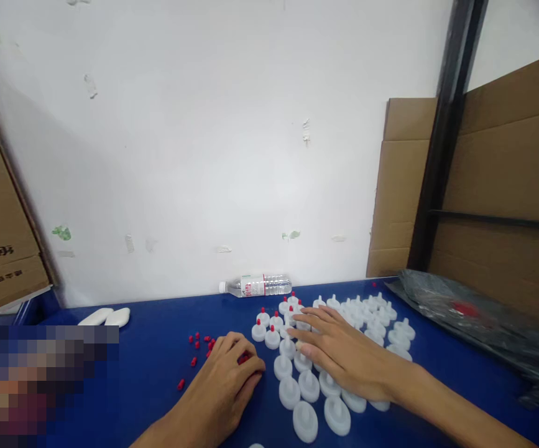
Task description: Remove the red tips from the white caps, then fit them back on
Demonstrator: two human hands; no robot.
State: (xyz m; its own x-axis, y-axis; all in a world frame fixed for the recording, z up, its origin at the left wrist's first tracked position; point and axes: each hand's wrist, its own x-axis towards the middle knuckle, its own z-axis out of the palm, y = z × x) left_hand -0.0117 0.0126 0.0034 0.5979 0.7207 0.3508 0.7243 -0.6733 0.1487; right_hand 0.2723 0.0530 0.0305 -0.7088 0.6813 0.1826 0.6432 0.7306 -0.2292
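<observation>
My left hand [225, 379] rests on the blue table with its fingers curled down over a cluster of small red caps [193, 361]. Its fingertips are partly hidden, so what they pinch does not show. Over a crowd of white round lids with upright nozzles [309, 386] lies my right hand [344, 351], fingers stretched and apart, thumb close to one lid. Beyond its fingertips, several lids carry red caps on their nozzles, such as the red-tipped white lid [272, 338]. The lids under my right palm are hidden.
A clear plastic bottle [264, 285] lies on its side along the wall. Two white smooth objects [117, 317] sit at the back left. Grey plastic bags [465, 317] cover the right edge. Cardboard [3, 211] stands left, with more cardboard [402, 186] at right. A pixelated patch hides the lower left.
</observation>
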